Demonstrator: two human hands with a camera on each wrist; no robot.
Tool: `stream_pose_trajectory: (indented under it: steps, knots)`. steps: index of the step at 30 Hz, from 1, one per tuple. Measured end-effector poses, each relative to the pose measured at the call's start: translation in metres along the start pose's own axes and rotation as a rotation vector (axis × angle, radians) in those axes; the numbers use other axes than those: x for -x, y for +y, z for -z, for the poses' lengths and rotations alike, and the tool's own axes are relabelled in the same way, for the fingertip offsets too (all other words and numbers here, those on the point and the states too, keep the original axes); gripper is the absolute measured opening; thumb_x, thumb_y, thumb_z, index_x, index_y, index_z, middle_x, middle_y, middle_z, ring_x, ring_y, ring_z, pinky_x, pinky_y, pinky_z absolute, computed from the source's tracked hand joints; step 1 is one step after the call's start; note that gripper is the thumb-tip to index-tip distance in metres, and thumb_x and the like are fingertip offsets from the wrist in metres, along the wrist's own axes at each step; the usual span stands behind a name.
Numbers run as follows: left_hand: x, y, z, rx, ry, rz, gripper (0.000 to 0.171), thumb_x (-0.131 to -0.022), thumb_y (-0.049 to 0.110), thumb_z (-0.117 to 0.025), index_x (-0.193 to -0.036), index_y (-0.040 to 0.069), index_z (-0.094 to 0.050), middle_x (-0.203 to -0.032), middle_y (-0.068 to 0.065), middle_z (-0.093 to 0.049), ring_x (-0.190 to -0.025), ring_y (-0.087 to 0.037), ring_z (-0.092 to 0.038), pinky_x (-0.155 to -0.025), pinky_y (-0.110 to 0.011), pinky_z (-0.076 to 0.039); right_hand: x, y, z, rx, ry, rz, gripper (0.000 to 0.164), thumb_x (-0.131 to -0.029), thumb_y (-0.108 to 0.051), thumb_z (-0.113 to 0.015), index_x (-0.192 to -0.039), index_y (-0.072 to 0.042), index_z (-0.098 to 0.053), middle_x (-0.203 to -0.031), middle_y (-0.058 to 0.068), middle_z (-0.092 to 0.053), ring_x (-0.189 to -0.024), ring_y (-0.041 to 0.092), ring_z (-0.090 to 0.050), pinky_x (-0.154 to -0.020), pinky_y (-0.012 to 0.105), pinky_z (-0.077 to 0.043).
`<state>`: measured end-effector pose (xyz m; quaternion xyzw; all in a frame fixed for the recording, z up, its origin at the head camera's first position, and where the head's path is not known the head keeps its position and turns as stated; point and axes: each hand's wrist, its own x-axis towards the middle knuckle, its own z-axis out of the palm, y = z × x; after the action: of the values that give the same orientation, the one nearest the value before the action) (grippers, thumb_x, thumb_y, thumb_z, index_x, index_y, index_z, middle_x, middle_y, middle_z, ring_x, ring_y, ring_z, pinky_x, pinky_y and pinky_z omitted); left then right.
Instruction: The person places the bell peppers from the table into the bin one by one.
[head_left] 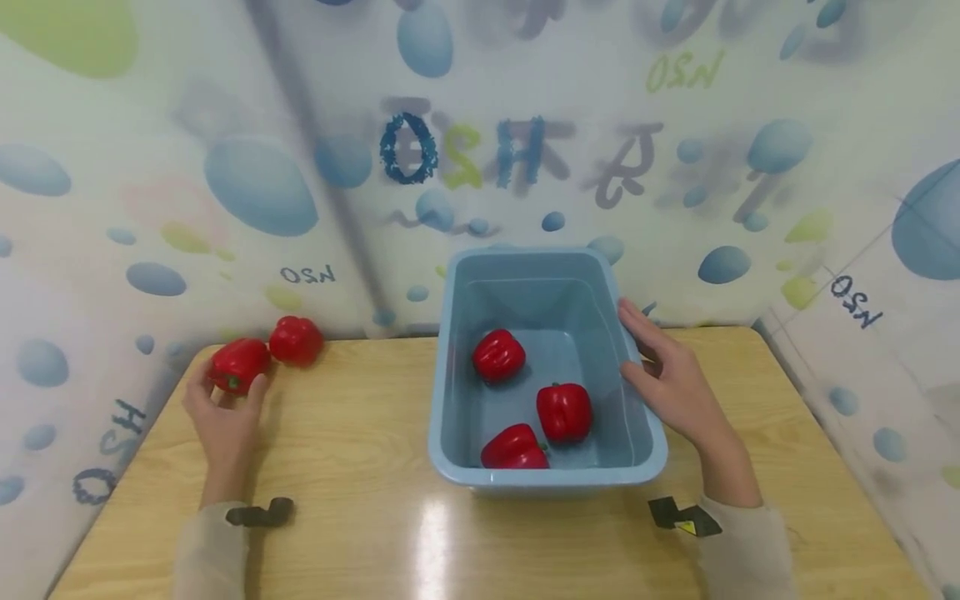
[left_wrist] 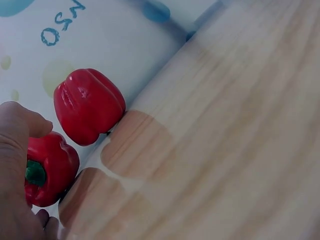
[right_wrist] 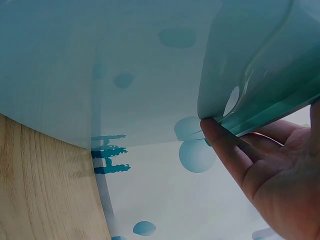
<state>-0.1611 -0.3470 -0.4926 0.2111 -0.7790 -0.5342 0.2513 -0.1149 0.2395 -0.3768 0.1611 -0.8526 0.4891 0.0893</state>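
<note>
At the table's far left, my left hand (head_left: pixel 225 421) holds a red bell pepper (head_left: pixel 240 364), fingers on one side and thumb on the other. The left wrist view shows its green stem (left_wrist: pixel 35 173) facing the hand. Close by lies a second red pepper (head_left: pixel 296 340), which the hand does not touch. My right hand (head_left: pixel 675 385) grips the right rim of a light blue plastic bin (head_left: pixel 442 367). Three red peppers lie inside, one at the back (head_left: pixel 498 356), one at right (head_left: pixel 565 412) and one near the front wall (head_left: pixel 514 447). The right wrist view shows fingertips (right_wrist: pixel 212 129) against the rim.
The wooden table (head_left: pixel 352 467) backs onto a wall (head_left: pixel 360 92) covered in blue and green spots and lettering. Both far peppers sit close to the table's back edge. A side wall (head_left: pixel 885 350) rises along the right.
</note>
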Motion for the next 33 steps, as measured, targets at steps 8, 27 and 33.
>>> stream_pose_trajectory:
  steps: [8,27,33]
  knots:
    - [-0.005,-0.001,0.000,-0.071,0.013,-0.024,0.075,-0.097,0.022,-0.074,-0.161,0.031,-0.033,-0.154,0.011,-0.032,-0.141,-0.007,-0.035,-0.121,-0.029,-0.041,0.001,0.002,-0.004,-0.013,-0.008,0.009,0.066,-0.099,0.006,-0.057,-0.162,-0.005,-0.040,-0.172,0.015,-0.035,-0.145,0.054,-0.050,-0.098,0.054,-0.053]
    - [-0.022,0.000,-0.005,-0.093,-0.069,0.009,0.081,-0.100,0.025,-0.071,-0.163,0.037,-0.022,-0.170,0.001,-0.026,-0.160,-0.017,-0.025,-0.135,-0.039,-0.021,-0.001,0.003,-0.001,-0.003,-0.002,0.009,0.066,-0.100,0.005,-0.057,-0.162,-0.006,-0.040,-0.172,0.015,-0.035,-0.146,0.053,-0.049,-0.098,0.056,-0.052]
    - [-0.018,0.002,-0.002,-0.101,-0.061,0.058,0.082,-0.099,0.034,-0.072,-0.163,0.042,-0.020,-0.172,0.003,-0.027,-0.160,-0.020,-0.027,-0.134,-0.042,-0.027,0.000,0.002,-0.001,0.005,0.001,0.003,0.065,-0.100,0.004,-0.057,-0.162,-0.007,-0.041,-0.172,0.014,-0.036,-0.146,0.053,-0.049,-0.098,0.056,-0.052]
